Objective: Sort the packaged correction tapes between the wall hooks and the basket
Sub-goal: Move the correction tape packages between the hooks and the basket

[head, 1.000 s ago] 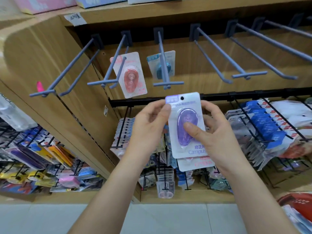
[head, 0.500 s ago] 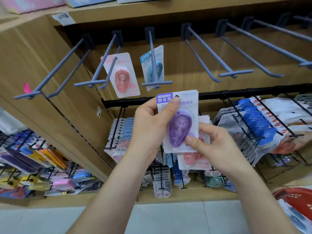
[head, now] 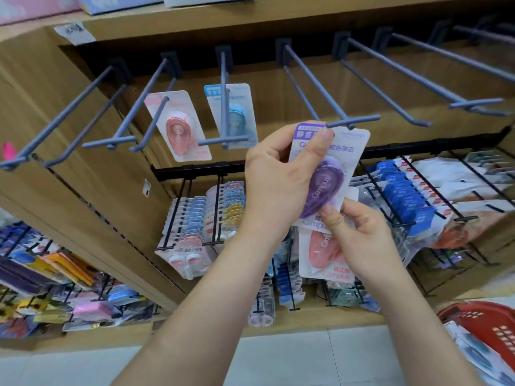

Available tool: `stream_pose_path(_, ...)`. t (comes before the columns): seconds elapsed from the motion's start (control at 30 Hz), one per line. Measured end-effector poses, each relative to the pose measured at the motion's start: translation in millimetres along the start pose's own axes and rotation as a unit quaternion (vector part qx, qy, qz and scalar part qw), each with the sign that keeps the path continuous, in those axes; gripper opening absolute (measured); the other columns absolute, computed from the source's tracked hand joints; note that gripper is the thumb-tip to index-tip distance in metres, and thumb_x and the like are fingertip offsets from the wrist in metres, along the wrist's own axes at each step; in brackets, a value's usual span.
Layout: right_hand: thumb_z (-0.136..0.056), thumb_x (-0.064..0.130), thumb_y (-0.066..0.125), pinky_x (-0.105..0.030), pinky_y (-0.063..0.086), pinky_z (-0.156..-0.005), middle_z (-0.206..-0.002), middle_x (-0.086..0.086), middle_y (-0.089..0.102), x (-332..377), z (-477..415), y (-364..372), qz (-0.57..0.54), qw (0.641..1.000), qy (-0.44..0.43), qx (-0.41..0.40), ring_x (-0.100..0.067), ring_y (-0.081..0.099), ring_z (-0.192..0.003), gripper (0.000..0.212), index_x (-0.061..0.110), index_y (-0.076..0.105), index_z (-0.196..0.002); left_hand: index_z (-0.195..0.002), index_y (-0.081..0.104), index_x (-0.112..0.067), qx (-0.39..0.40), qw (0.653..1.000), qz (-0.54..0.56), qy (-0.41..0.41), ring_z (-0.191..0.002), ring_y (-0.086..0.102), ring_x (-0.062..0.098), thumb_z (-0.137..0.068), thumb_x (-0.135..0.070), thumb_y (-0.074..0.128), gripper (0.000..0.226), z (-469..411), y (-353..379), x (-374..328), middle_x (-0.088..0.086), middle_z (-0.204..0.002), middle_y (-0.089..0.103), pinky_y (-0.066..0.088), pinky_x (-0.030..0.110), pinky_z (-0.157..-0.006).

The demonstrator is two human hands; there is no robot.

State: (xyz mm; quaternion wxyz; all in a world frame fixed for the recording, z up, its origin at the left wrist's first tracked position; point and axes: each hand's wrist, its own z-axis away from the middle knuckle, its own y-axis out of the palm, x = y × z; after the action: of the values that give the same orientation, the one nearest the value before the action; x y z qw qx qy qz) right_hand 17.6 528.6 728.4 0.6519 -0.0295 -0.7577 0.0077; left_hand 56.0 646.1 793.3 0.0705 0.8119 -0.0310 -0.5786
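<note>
Grey hook [head: 316, 84] free along its length, crossbar [head: 352, 121] right at top edge of purple pack [head: 348, 151], black rail [head: 432, 143] close below

- Both bare forearms come up from the bottom of the frame and close in at centre
- Left hand [head: 278, 188] is the higher one, centre frame, back of the hand to the camera; fingers curled, thumb pressed on the top corner of the purple pack [head: 344, 151]
- Right hand [head: 365, 240] sits just below and right of it; thumb pinches the purple pack's lower edge, fingers curled behind, the pink pack [head: 320, 254] clamped in the same grip
</note>
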Motion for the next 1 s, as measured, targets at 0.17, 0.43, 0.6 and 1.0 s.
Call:
stream_pose_path(0.17, -0.086, 0.045, 0.058, -0.051, 0.051, -0.046, -0.071, -0.029, 0.065, 3, 0, -3, -0.015, 0.999, 0.03, 0.014, -0.051, 0.061, -0.054, 0.023, 0.032, 0.076, -0.088, -0.09, 0.072, -0.018, -0.009, 0.999, 0.027, -0.026, -0.08, 0.068, 0.015, -0.095, -0.011, 0.063, 0.012, -3, 2, 4, 0.0, -0.082, 0.072, 0.056, 0.037, -0.075)
stream_pose_path(0.43, -0.089, 0.042, 0.059, -0.058, 0.049, -0.045, -0.064, -0.033, 0.061, 2, -2, -1, -0.024, 0.999, 0.047, -0.005, -0.048, 0.06, -0.046, 0.024, 0.024, 0.076, -0.091, -0.114, 0.062, -0.01, 0.054, 0.997, 0.034, -0.052, -0.093, 0.068, 0.015, -0.098, -0.005, 0.054, 0.018, 9, -15, 17, 0.005, -0.103, 0.074, 0.056, 0.034, -0.083)
stream_pose_path(0.6, -0.085, 0.044, 0.067, -0.047, 0.053, -0.054, -0.067, -0.019, 0.068, -3, -4, -3, -0.014, 0.997, 0.052, -0.057, -0.031, 0.065, -0.052, 0.025, 0.021, 0.075, -0.08, -0.107, 0.068, -0.019, 0.09, 0.993, -0.03, -0.072, -0.092, 0.072, 0.013, -0.087, -0.009, 0.069, 0.022, 25, -32, 29, -0.001, -0.101, 0.076, 0.058, 0.028, -0.08)
stream_pose_path(1.0, -0.081, -0.002, 0.073, -0.03, 0.06, -0.068, -0.094, 0.001, 0.078, -8, 0, -21, -0.116, 0.985, 0.016, -0.128, -0.014, 0.073, -0.08, 0.066, 0.043, 0.044, -0.121, -0.118, 0.062, -0.014, -0.033, 0.986, -0.121, -0.113, -0.098, 0.068, 0.013, -0.089, -0.02, 0.072, 0.031, -9, -26, 54, 0.002, -0.109, 0.071, 0.056, 0.028, -0.088)
